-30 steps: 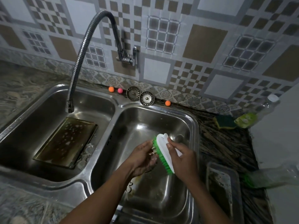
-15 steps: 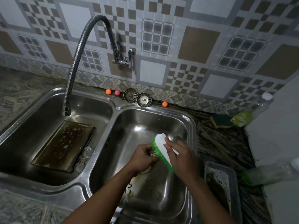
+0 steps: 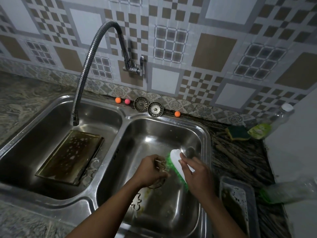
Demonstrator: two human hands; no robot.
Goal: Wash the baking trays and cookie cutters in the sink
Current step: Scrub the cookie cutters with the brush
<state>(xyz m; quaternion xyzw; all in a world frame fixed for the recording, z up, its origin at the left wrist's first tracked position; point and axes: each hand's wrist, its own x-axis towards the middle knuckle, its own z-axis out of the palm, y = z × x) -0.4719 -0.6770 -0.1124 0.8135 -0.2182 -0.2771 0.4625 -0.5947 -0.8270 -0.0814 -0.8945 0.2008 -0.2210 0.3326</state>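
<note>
Fingers of the right hand curl over the white back of a scrub brush, gripping it with its green bristles turned toward the left hand; the left hand's fingers are curled round a small metal cookie cutter, which touches the bristles; both hands work above the right basin of the double sink. Compared with the frame half a second earlier, the hands sit in much the same place over that basin and the brush has the same tilt; the grip on each thing has not changed; only the camera has shifted slightly, so the scene sits a little lower in view. Another cookie cutter lies on the floor of the right basin, near the left forearm; more cutters lie in the left basin beside a baking tray, which rests flat there, dark and flecked with suds, under the spout of the flexible tap. A second baking tray with foam in it stands on the worktop just right of the sink. Two strainer plugs lean against the tiled wall behind the sink; a green sponge and a plastic bottle lie at the far right corner.
</note>
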